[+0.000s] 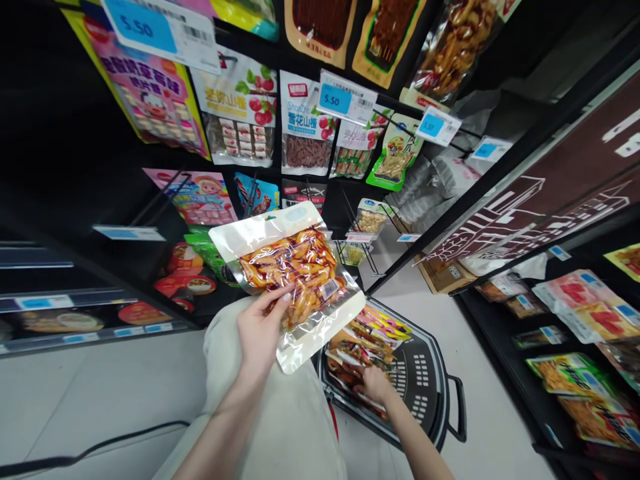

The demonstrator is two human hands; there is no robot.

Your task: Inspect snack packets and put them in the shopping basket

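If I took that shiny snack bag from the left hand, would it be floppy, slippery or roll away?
The snack bag might bend only a little: it stays fairly flat with the left hand gripping one side. Its glossy, light-reflecting plastic could feel slippery. It probably wouldn't roll, being flat and roughly rectangular.

Shop aisle, price tags (347, 99), hanging snack packets (306, 123)

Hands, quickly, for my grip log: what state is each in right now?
Left hand: closed, holding a snack packet.
Right hand: at the packets in the basket; grip cannot be told.
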